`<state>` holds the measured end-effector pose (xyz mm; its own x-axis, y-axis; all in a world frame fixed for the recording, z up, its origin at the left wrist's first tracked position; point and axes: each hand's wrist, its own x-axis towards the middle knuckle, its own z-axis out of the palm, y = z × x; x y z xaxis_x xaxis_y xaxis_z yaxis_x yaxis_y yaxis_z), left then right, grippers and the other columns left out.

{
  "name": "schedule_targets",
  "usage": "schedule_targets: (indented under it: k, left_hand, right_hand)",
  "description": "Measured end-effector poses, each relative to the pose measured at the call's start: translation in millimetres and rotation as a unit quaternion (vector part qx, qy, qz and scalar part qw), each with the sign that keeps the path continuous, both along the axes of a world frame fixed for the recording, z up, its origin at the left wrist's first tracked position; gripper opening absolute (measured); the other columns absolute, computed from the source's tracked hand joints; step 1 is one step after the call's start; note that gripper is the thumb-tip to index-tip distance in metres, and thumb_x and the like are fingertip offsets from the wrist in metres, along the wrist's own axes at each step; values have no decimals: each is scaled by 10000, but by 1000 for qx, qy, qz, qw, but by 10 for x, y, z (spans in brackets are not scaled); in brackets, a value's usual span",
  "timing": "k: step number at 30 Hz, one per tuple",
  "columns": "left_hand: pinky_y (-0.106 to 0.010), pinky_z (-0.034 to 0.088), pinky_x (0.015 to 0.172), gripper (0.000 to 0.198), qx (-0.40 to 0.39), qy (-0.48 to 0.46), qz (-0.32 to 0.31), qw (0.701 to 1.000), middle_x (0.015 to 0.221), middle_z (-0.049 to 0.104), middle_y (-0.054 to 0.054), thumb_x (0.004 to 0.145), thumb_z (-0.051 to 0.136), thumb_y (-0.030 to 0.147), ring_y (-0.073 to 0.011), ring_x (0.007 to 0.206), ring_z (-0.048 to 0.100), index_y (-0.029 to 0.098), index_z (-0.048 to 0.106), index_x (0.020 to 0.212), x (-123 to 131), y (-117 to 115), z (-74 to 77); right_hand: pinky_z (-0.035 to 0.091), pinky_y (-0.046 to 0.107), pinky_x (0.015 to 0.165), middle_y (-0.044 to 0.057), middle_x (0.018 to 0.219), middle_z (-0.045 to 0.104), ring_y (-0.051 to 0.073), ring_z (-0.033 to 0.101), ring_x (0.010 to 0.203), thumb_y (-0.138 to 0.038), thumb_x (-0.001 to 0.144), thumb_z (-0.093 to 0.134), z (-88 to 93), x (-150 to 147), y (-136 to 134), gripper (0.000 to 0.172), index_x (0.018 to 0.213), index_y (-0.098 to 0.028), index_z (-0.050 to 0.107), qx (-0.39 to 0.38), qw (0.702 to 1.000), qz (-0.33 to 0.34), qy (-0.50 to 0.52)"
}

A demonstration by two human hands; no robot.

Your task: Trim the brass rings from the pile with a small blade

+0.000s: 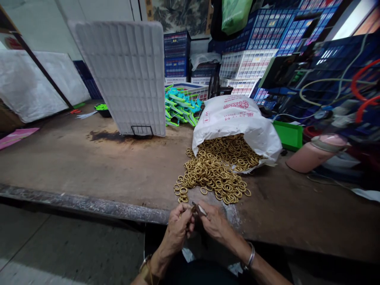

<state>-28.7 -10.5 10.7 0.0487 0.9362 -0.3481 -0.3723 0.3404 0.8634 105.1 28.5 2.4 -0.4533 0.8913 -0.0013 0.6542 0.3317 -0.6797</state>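
My left hand (179, 225) is closed at the table's front edge, pinching a small brownish-gold piece, apparently one of the rings, mostly hidden by the fingers. Close against it, my right hand (216, 222) grips a short metal hand tool (201, 209) whose dark tip meets that piece. Whether the tool is a knife or a pair of nippers cannot be told. Just beyond both hands lies a heap of gold-coloured rings (212, 174), spilling from the mouth of a white woven sack (234, 116) that rests on its side.
A tall white ribbed panel (127, 79) stands on the brown table (74, 166). Behind are bright green and turquoise plastic pieces (181, 107) and stacked crates (249, 65). At the right sit a green tray (287, 135), a pink bottle (316, 154) and hoses.
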Motion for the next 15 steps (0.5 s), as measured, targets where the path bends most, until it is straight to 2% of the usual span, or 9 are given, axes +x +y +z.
schedule_targets:
  k: [2, 5, 11, 13, 15]
  left_hand:
    - [-136, 225, 317, 324, 7, 10, -1, 1000, 484, 439, 77, 669, 573, 467, -23, 334, 331, 175, 435, 687, -3, -1, 0]
    - [-139, 246, 337, 311, 29, 37, -5, 999, 467, 427, 76, 689, 558, 458, -26, 345, 331, 171, 437, 678, -10, -5, -13]
    - [-137, 245, 344, 279, 45, 38, -18, 998, 470, 431, 73, 734, 525, 429, -25, 347, 330, 173, 432, 673, -31, -70, -16]
    - [-132, 235, 334, 276, 40, 28, -54, 997, 445, 425, 75, 749, 509, 424, -24, 331, 321, 175, 427, 662, -39, -134, 13]
    - [-130, 240, 325, 269, 29, 24, -118, 992, 442, 443, 66, 760, 498, 417, -26, 324, 335, 170, 444, 667, -37, -208, 11]
  right_hand:
    - [289, 203, 526, -14, 605, 538, 105, 460, 544, -92, 648, 353, -3, -1, -36, 179, 729, -200, 469, 19, 999, 26, -30]
    - [273, 207, 527, -8, 623, 565, 109, 478, 553, -73, 619, 364, -21, -25, -60, 235, 780, -197, 482, 45, 996, 28, -66]
    - [228, 227, 500, 8, 634, 602, 119, 506, 538, -96, 680, 379, -143, 29, 6, 226, 843, -191, 505, 72, 988, 22, -133]
    - [207, 237, 486, 10, 600, 589, 122, 500, 516, -97, 697, 381, -188, 103, 65, 212, 835, -184, 516, 76, 983, -3, -168]
    - [202, 242, 486, 13, 594, 581, 123, 501, 511, -90, 722, 369, -210, 177, 138, 209, 837, -177, 519, 88, 977, -46, -187]
